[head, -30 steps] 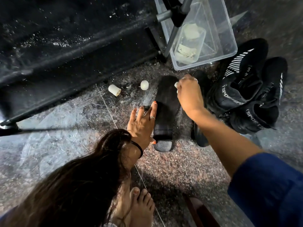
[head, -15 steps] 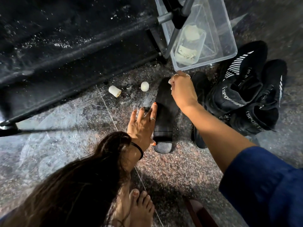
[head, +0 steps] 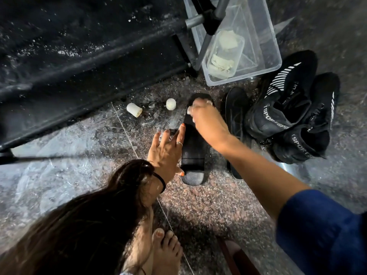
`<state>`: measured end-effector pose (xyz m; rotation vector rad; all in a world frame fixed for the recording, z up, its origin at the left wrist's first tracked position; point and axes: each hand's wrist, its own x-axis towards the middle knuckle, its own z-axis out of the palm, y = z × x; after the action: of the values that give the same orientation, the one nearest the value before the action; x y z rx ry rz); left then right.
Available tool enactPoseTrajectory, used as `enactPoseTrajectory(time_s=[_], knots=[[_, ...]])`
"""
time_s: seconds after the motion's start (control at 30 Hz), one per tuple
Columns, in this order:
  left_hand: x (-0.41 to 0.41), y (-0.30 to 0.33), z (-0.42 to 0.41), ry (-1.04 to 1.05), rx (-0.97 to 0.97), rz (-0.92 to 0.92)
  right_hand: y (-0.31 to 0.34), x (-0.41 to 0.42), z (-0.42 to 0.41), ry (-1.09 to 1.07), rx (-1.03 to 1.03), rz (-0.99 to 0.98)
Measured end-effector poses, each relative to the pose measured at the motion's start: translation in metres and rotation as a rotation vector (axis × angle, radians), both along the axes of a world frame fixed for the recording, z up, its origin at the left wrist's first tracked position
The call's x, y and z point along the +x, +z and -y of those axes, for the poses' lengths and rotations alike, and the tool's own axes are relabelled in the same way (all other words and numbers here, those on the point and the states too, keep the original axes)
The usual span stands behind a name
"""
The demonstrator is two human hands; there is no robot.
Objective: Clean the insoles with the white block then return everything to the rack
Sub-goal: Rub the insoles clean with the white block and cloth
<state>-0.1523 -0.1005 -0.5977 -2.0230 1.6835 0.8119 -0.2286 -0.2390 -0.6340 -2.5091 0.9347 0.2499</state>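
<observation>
A black insole (head: 193, 147) lies lengthwise on the stone floor, its grey heel end nearest me. My left hand (head: 166, 150) rests flat along its left edge with fingers straight, the thumb at the heel. My right hand (head: 206, 121) is curled over the insole's far toe end and grips a small white block (head: 189, 110), of which only a sliver shows. A second black insole (head: 236, 112) lies to the right, partly behind my right forearm. Two black sport shoes (head: 288, 116) sit at the far right.
A clear plastic bin (head: 276, 62) holding a smaller container stands behind the insoles, against the metal legs of the dark shoe rack (head: 79, 56). Two small white caps (head: 134, 109) lie on the floor left of the insole. My bare foot (head: 164, 251) is at the bottom.
My right hand slid left along the insole's toe end, from its right side toward its left edge, with the block. My left hand stayed in place on the insole's side.
</observation>
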Motion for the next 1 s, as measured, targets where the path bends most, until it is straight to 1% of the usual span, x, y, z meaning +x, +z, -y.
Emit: enactPoseTrajectory(time_s=[0.07,0.1,0.17,0.2,0.3,0.37,0.5,0.53,0.6,0.63,0.7,0.77,0.8,0.87,0.9,1.0], knots=[[-0.001,0.000,0.000,0.012,-0.005,-0.009,0.006,-0.020,-0.025,0.070,0.000,0.004],[-0.001,0.000,0.000,0.023,-0.005,-0.015,0.007,-0.032,-0.037,0.117,-0.019,0.048],[-0.001,0.002,0.001,0.038,0.002,-0.028,0.010,-0.048,-0.059,0.174,0.053,0.117],[-0.002,0.003,0.001,0.041,0.002,-0.032,0.011,-0.054,-0.065,0.181,0.096,0.117],[-0.002,0.003,0.001,0.043,0.002,-0.032,0.007,-0.054,-0.057,0.183,0.105,0.077],[-0.002,0.003,0.001,0.040,0.007,-0.034,0.008,-0.043,-0.042,0.104,0.095,0.044],[-0.001,0.001,0.000,0.023,-0.027,-0.028,0.004,-0.023,-0.005,-0.062,-0.024,-0.008],[0.000,0.001,-0.001,0.022,-0.028,-0.027,0.007,-0.021,-0.004,-0.062,-0.043,-0.027],[0.000,0.001,-0.001,0.022,-0.027,-0.028,0.011,-0.024,-0.017,-0.028,-0.016,-0.031],[0.000,0.001,0.000,0.027,-0.027,-0.033,0.013,-0.029,-0.028,0.016,0.013,-0.029],[0.000,0.002,0.001,0.042,-0.016,-0.045,0.015,-0.045,-0.052,0.147,-0.030,0.030],[0.000,0.002,0.001,0.044,-0.012,-0.049,0.013,-0.056,-0.068,0.244,0.033,0.038],[0.000,0.002,0.000,0.040,-0.019,-0.044,0.014,-0.058,-0.070,0.288,0.022,0.047],[-0.001,-0.001,-0.001,0.032,-0.029,-0.032,0.012,-0.059,-0.061,0.223,0.055,0.049],[-0.001,-0.002,-0.001,0.032,-0.020,-0.031,0.011,-0.055,-0.051,0.135,0.064,0.028],[-0.002,-0.002,0.000,0.026,-0.009,-0.027,0.005,-0.039,-0.011,-0.052,-0.038,0.037]])
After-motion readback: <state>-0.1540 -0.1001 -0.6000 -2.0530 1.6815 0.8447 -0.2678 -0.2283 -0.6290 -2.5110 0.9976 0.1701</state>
